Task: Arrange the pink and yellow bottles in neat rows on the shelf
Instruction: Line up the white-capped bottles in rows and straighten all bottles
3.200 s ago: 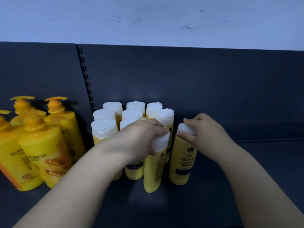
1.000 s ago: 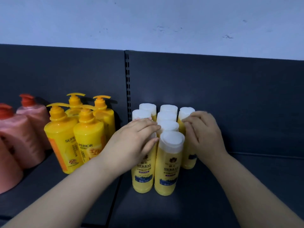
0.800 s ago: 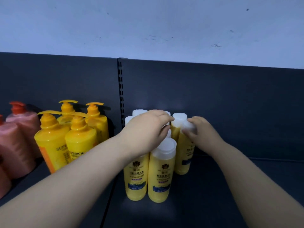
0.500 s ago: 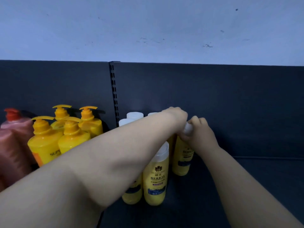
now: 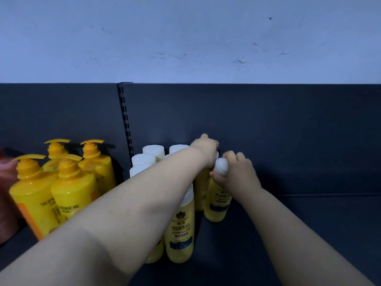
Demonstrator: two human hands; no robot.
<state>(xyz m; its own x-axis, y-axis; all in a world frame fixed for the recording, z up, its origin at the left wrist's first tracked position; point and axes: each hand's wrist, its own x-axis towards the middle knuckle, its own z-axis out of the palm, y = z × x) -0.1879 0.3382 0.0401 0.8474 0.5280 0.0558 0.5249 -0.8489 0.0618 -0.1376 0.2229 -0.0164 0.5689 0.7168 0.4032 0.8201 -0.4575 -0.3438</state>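
Several small yellow bottles with white caps point(image 5: 151, 159) stand clustered on the dark shelf point(image 5: 309, 223). My left hand point(image 5: 205, 148) reaches over the cluster and grips the top of a bottle at the back right; its fingers are mostly hidden. My right hand point(image 5: 237, 172) holds the white cap of the rightmost yellow bottle point(image 5: 218, 201), thumb and fingers curled round it. A front yellow bottle point(image 5: 181, 234) stands upright under my left forearm. At the left edge, a pink bottle point(image 5: 7, 195) is partly in view.
Several large yellow pump bottles point(image 5: 72, 195) stand to the left of the cluster. A slotted upright point(image 5: 125, 124) divides the dark back panel. A pale wall rises above. Bare shelf surface stretches to the right of my right hand.
My left arm has stretched further back over the cluster, from the front caps to the rear right. My right hand stays on the rightmost bottle's cap. The camera has shifted right.
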